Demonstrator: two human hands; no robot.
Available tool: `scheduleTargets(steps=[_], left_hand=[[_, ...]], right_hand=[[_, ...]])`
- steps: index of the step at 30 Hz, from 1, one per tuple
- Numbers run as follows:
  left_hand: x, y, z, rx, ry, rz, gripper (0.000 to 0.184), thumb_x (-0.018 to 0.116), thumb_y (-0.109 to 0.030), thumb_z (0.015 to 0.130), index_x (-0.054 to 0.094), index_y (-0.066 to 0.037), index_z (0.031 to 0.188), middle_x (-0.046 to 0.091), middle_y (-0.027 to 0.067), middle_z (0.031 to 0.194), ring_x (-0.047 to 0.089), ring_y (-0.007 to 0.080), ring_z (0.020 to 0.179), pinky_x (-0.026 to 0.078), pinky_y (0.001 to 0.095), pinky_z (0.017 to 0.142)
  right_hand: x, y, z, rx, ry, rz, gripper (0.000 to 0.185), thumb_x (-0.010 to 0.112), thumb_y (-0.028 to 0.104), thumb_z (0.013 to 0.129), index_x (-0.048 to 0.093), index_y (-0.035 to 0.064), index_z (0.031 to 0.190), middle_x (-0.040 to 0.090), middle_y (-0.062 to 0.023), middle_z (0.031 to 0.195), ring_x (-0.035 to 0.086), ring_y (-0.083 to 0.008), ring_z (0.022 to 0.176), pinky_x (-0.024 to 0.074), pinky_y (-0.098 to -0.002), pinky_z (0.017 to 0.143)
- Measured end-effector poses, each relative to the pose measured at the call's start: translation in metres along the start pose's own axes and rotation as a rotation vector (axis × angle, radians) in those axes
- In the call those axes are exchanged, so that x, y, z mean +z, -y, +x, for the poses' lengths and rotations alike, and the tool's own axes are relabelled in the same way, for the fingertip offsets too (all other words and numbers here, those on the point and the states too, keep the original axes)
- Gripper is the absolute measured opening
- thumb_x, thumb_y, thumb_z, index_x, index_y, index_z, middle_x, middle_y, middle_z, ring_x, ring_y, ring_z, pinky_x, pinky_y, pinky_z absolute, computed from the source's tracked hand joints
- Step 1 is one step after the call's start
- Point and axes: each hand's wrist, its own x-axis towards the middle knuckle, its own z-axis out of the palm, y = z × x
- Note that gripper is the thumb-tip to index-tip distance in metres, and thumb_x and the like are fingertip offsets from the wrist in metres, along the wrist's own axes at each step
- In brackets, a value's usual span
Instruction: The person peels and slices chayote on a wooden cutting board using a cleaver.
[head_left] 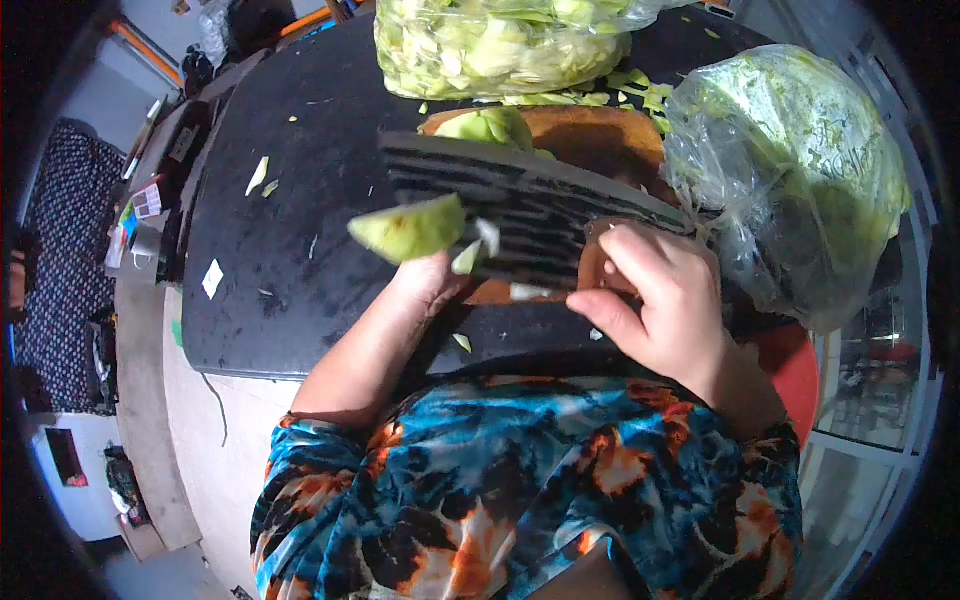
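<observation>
My right hand (665, 285) is closed around the handle end of a broad cleaver (530, 205); its dark, streaked blade points left across the middle. My left hand (432, 276) is at the blade's left end, its fingers mostly hidden behind a pale green wedge (410, 228) of a fruit or vegetable that it holds up. Small pale slices (467, 258) are beside the wedge, against the blade. Beneath the cleaver is a brown wooden cutting board (600, 130), partly covered. A larger green piece (485, 127) rests on the board behind the blade.
A clear bag (500, 50) full of green slices stands at the back of the black table (290, 220). Another plastic bag (800, 180) with green contents is at the right. Scraps (258, 175) lie about the table. A red stool-like shape (790, 375) shows at lower right.
</observation>
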Motion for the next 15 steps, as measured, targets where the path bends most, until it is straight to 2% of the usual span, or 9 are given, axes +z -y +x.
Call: scheduleTargets(steps=[2, 5, 9, 10, 11, 12, 13, 15], left_hand=[[-0.007, 0.004, 0.003, -0.028, 0.045, -0.047, 0.056, 0.052, -0.035, 0.084, 0.038, -0.003, 0.128, 0.049, 0.0146, 0.123, 0.050, 0.0280, 0.112, 0.040, 0.0440, 0.095], [-0.012, 0.006, 0.002, -0.004, 0.030, -0.022, 0.056, 0.054, -0.031, 0.083, 0.037, -0.002, 0.129, 0.049, 0.0135, 0.123, 0.050, 0.0262, 0.111, 0.040, 0.0420, 0.095], [-0.005, 0.003, -0.003, 0.171, 0.020, 0.190, 0.057, 0.057, -0.026, 0.082, 0.036, -0.002, 0.130, 0.049, 0.0120, 0.122, 0.050, 0.0237, 0.111, 0.041, 0.0394, 0.095], [0.005, -0.002, -0.007, 0.254, 0.064, 0.289, 0.058, 0.058, -0.025, 0.082, 0.036, -0.002, 0.130, 0.049, 0.0116, 0.122, 0.051, 0.0231, 0.111, 0.041, 0.0387, 0.095], [0.021, -0.012, -0.011, 0.360, 0.169, 0.409, 0.071, 0.068, -0.031, 0.075, 0.035, 0.001, 0.129, 0.049, 0.0121, 0.121, 0.053, 0.0207, 0.107, 0.043, 0.0348, 0.091], [0.022, -0.013, -0.013, 0.337, 0.156, 0.418, 0.082, 0.072, -0.039, 0.069, 0.034, 0.000, 0.130, 0.049, 0.0120, 0.122, 0.051, 0.0207, 0.110, 0.042, 0.0342, 0.092], [0.021, -0.011, -0.015, 0.347, 0.183, 0.412, 0.083, 0.071, -0.042, 0.070, 0.033, 0.000, 0.131, 0.048, 0.0126, 0.123, 0.050, 0.0215, 0.112, 0.041, 0.0348, 0.094], [0.017, -0.010, -0.008, 0.312, 0.224, 0.319, 0.085, 0.068, -0.048, 0.072, 0.032, -0.002, 0.133, 0.048, 0.0131, 0.124, 0.048, 0.0229, 0.114, 0.039, 0.0365, 0.096]], right_hand=[[-0.002, 0.004, 0.000, -0.082, 0.025, -0.004, 0.028, 0.069, 0.036, 0.075, 0.056, 0.0116, 0.076, 0.056, -0.0022, 0.066, 0.057, -0.0221, 0.059, 0.0453, -0.0345, 0.052], [0.001, 0.005, -0.003, -0.065, 0.057, -0.093, 0.032, 0.067, 0.042, 0.075, 0.054, 0.0128, 0.073, 0.053, -0.0011, 0.065, 0.055, -0.0227, 0.058, 0.0455, -0.0352, 0.053], [0.003, -0.002, 0.003, -0.078, 0.026, -0.165, 0.032, 0.065, 0.044, 0.077, 0.054, 0.0137, 0.074, 0.054, -0.0016, 0.065, 0.056, -0.0233, 0.058, 0.0456, -0.0365, 0.052], [0.006, -0.017, 0.006, 0.010, -0.033, -0.161, 0.032, 0.064, 0.043, 0.079, 0.055, 0.0123, 0.075, 0.057, -0.0063, 0.064, 0.058, -0.0271, 0.058, 0.0452, -0.0395, 0.051], [0.010, -0.032, 0.013, 0.220, -0.145, -0.162, 0.032, 0.061, 0.041, 0.082, 0.056, 0.0093, 0.078, 0.059, -0.0123, 0.064, 0.059, -0.0329, 0.059, 0.0445, -0.0421, 0.050], [-0.002, -0.052, 0.020, 0.366, -0.105, -0.277, 0.033, 0.057, 0.039, 0.085, 0.056, 0.0071, 0.078, 0.059, -0.0160, 0.063, 0.058, -0.0374, 0.060, 0.0437, -0.0439, 0.050], [-0.002, -0.076, 0.019, 0.349, -0.195, -0.296, 0.035, 0.055, 0.040, 0.087, 0.057, 0.0065, 0.078, 0.058, -0.0167, 0.062, 0.057, -0.0381, 0.060, 0.0429, -0.0438, 0.051], [-0.009, -0.077, 0.014, 0.432, -0.168, -0.217, 0.031, 0.054, 0.036, 0.088, 0.057, 0.0056, 0.081, 0.057, -0.0156, 0.061, 0.057, -0.0370, 0.059, 0.0426, -0.0412, 0.052]])
